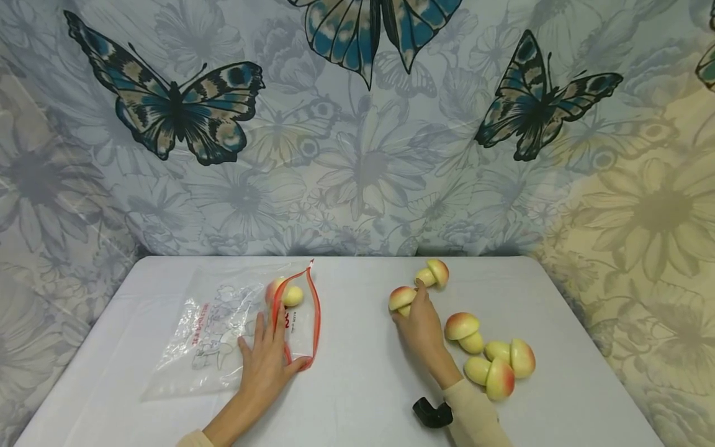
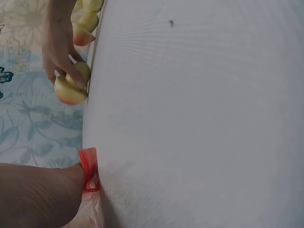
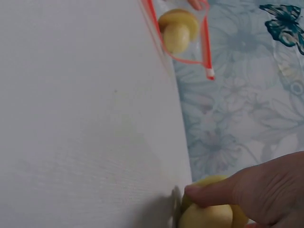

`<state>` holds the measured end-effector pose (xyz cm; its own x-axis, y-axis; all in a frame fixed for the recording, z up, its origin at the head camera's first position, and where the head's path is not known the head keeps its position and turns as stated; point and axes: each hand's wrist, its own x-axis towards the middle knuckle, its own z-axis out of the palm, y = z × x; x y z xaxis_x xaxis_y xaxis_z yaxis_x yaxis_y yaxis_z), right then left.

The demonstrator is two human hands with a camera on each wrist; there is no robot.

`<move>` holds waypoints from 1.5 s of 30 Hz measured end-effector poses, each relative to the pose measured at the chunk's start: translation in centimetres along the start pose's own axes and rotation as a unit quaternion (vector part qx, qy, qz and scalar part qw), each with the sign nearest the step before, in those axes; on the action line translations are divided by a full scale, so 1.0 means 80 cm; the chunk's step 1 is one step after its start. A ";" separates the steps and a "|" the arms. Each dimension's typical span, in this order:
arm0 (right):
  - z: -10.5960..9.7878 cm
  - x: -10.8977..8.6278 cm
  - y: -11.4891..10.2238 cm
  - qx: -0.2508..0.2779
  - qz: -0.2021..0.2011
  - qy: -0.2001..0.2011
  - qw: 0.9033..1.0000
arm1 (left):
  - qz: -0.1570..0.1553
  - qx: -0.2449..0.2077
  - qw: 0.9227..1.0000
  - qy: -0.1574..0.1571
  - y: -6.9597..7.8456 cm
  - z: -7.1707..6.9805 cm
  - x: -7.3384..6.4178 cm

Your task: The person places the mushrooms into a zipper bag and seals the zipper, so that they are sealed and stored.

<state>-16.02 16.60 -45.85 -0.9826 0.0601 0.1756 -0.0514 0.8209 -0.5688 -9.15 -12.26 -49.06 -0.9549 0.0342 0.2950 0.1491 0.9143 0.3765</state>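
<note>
A clear plastic zip bag (image 1: pixel 223 335) with a red zip edge lies on the left of the table, its mouth parted towards the right. Just inside the mouth sits one toy mushroom (image 1: pixel 293 296), yellow with a reddish cap. My left hand (image 1: pixel 267 360) rests on the bag with spread fingers, the thumb at the mouth's near corner beside the red zip (image 2: pixel 89 166). Between thumb and fingers, my right hand (image 1: pixel 421 326) grips another toy mushroom (image 1: pixel 401 298) by its stem. In the right wrist view, the thumb presses on this held mushroom (image 3: pixel 206 217).
Behind the right hand lies a loose mushroom (image 1: pixel 436 273). Several more, among them one mushroom (image 1: pixel 462 329), lie right of that hand. A black curved object (image 1: pixel 432 413) shows beside the right sleeve. The white table (image 1: pixel 357 385) ends at a butterfly-patterned backdrop (image 1: pixel 368 167).
</note>
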 end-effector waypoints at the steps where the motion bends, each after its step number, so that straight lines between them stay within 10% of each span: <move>1: 0.001 -0.002 0.000 -0.012 0.002 0.001 1.000 | 0.000 0.000 1.000 0.001 0.000 0.000 0.000; 6: -0.001 -0.008 0.002 -0.038 0.019 0.003 0.999 | 0.003 -0.001 1.000 0.005 -0.001 -0.002 0.001; 31: -0.017 0.007 0.009 0.151 -0.016 0.037 0.988 | -0.013 -0.009 1.000 -0.016 0.000 -0.003 0.000; 45: -0.025 0.016 -0.009 0.176 -0.098 0.046 0.978 | -0.004 -0.005 1.000 -0.005 0.002 -0.001 0.000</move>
<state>-16.91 17.24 -43.61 -0.9283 -0.0149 0.3715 -0.3117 0.5760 -0.7557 -9.13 -12.16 -48.96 -0.9584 0.0317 0.2838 0.1447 0.9107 0.3868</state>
